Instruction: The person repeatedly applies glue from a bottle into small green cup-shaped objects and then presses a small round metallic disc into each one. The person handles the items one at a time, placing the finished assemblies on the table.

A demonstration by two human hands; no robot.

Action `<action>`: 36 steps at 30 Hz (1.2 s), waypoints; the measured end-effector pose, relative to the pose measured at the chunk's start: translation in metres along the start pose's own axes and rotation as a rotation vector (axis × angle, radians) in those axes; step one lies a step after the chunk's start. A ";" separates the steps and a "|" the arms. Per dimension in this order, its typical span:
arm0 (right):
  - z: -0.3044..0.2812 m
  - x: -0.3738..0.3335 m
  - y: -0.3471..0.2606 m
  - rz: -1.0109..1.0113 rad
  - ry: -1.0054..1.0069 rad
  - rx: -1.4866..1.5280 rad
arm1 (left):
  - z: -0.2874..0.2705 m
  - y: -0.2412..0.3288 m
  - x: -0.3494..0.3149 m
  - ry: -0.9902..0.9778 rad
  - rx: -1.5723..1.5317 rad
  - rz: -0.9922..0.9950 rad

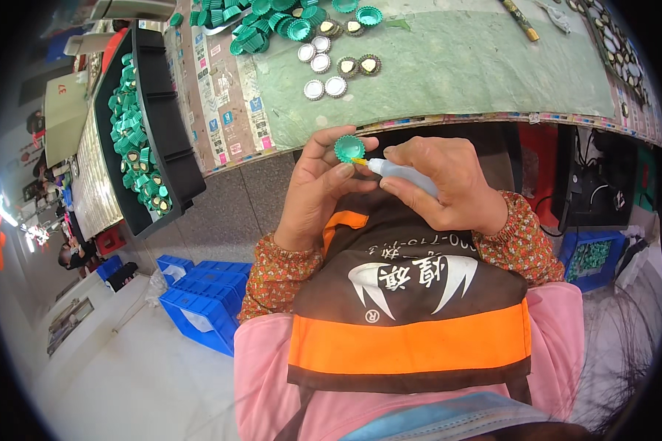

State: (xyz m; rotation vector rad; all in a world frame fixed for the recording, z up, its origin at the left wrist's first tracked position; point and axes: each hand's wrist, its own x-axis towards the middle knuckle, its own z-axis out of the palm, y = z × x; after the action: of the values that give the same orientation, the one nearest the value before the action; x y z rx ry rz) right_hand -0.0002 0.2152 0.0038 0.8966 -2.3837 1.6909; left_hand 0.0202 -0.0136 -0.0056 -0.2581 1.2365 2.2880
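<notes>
Between the fingertips of my left hand [309, 187] is a small green fluted cap [349, 149], its hollow side facing up. My right hand [449, 180] grips a pale squeeze bottle [410, 176] with a yellow tip. That tip meets the near rim of the cap, or sits just over it; I cannot tell which. Both hands are in front of the table's near edge, above my apron. On the table beyond them lie several white round discs [335, 87] and dark fluted caps [370, 65] with cream pieces inside. A heap of green caps [256, 37] is behind these.
At the left stands a black crate [171, 121] of green caps, some with cream pieces. A yellow-tipped stick [521, 20] lies at the table's far side. A tray of small dark and pale pieces [619, 51] is at the right. Blue crates [206, 298] stand on the floor.
</notes>
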 end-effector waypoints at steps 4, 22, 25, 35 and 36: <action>-0.001 0.000 0.000 0.020 -0.012 0.013 | 0.000 -0.001 -0.001 0.019 0.010 -0.012; -0.034 0.004 0.015 0.416 0.268 0.422 | 0.005 0.014 -0.006 0.207 0.527 0.249; -0.040 0.004 0.021 0.431 0.338 0.479 | 0.011 0.017 -0.002 0.201 0.579 0.312; -0.086 0.005 0.065 0.328 0.549 0.080 | 0.020 0.027 0.011 0.112 0.489 0.432; -0.090 0.007 0.068 0.318 0.560 0.062 | 0.022 0.028 0.012 0.105 0.484 0.424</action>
State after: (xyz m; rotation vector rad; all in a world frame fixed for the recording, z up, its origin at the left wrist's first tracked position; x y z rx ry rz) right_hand -0.0633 0.3068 -0.0158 0.0157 -2.1612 1.8146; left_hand -0.0027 -0.0039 0.0220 0.0694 2.0059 2.2303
